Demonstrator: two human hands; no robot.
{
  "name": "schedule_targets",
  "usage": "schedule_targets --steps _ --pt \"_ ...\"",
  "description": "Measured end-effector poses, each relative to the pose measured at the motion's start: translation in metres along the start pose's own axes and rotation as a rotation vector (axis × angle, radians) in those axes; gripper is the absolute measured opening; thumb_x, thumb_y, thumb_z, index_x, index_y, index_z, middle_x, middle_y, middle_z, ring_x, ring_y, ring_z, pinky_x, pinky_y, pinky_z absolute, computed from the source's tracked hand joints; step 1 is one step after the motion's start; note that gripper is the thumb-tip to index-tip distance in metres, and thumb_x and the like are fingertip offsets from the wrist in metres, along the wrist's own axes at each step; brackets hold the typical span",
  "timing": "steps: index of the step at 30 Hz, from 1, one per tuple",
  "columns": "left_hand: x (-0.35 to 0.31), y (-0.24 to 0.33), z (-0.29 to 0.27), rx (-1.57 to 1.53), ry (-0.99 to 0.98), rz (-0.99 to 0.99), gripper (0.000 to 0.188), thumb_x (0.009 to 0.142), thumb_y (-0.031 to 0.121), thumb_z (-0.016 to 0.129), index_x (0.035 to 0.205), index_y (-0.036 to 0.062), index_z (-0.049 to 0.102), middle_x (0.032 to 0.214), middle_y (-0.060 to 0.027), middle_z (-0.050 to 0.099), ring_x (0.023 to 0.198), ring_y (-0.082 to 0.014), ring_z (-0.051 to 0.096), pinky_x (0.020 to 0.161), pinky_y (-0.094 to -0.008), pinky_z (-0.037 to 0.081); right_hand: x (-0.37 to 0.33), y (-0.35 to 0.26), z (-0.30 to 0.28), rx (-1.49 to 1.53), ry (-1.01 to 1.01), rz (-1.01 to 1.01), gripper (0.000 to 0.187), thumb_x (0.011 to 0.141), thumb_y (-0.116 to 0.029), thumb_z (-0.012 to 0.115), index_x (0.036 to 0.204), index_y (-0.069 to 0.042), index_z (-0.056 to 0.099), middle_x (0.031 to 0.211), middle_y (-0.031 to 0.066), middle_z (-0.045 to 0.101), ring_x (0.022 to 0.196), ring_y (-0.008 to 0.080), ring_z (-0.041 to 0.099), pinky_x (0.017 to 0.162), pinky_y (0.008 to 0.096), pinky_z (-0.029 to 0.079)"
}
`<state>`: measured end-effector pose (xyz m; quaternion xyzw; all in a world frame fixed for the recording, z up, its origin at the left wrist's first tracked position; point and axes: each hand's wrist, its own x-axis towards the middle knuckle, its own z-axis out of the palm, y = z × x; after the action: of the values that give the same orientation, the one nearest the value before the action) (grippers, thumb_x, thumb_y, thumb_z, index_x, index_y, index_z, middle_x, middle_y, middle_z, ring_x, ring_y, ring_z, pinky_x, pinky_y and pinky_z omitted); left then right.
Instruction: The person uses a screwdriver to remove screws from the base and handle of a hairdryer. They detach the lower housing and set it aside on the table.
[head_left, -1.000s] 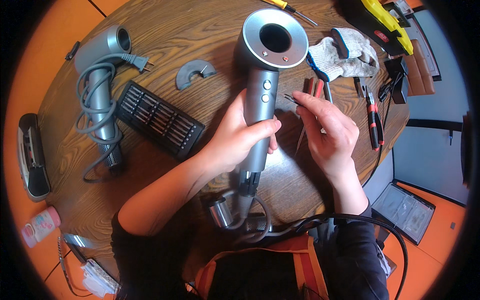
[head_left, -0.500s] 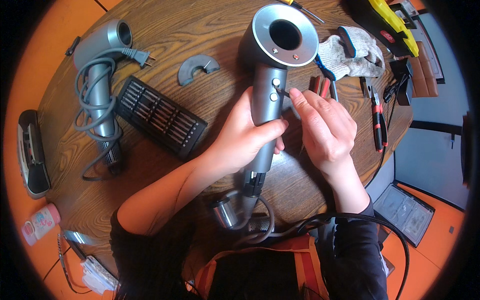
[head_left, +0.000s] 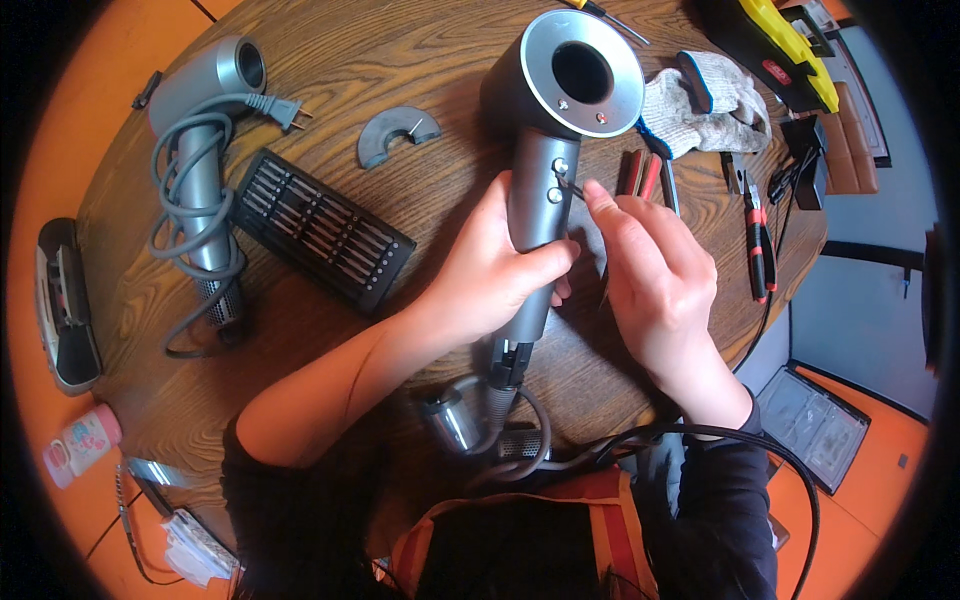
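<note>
Upright before me is a grey hair dryer (head_left: 534,215), its round head at the top with a dark central opening. My left hand (head_left: 490,275) is closed around its handle, thumb across the front. Two round silvery buttons (head_left: 559,166) sit on the handle above that thumb. My right hand (head_left: 660,275) pinches a thin dark pointed tool (head_left: 571,186), whose tip reaches the handle between the buttons. The palm and fingers hide most of this tool, so its exact kind is unclear. Below the handle, inner parts (head_left: 511,362) are exposed above the cord.
A second hair dryer (head_left: 200,165), wrapped in its cord, lies left, beside a black screwdriver bit case (head_left: 320,230). A grey curved piece (head_left: 398,136) lies behind. Work gloves (head_left: 715,110), red-handled pliers (head_left: 757,240) and a yellow-black toolbox (head_left: 770,50) are at right.
The hair dryer's head has shifted slightly right and turned a little. My right hand has moved slightly right and down with the tool, its tip still by the buttons.
</note>
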<state>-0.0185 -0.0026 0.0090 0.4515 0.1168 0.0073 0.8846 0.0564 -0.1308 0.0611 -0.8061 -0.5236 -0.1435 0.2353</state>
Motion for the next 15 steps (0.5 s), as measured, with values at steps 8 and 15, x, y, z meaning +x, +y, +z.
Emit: schedule_targets --steps 8,15 --pt "0.000 -0.001 0.001 0.017 -0.010 -0.006 0.048 0.078 0.001 0.057 0.119 0.0076 0.032 0.082 -0.0048 0.053 0.060 -0.0131 0.056 0.052 -0.0245 0.047 -0.007 0.001 0.005 0.039 0.044 0.019 0.030 0.065 0.010 0.062 0.093 0.000 0.063 0.076 0.0119 0.058 0.065 0.0227 0.058 0.057 0.0278 0.047" --pt "-0.001 0.005 -0.001 0.013 -0.010 -0.070 0.048 0.078 0.001 0.055 0.118 0.0065 0.031 0.081 -0.0074 0.051 0.056 -0.0163 0.056 0.049 -0.0267 0.047 -0.007 0.014 0.004 0.017 0.038 -0.022 0.034 0.060 0.003 0.061 0.094 -0.003 0.062 0.076 0.0063 0.055 0.063 0.0199 0.056 0.052 0.0290 0.047"
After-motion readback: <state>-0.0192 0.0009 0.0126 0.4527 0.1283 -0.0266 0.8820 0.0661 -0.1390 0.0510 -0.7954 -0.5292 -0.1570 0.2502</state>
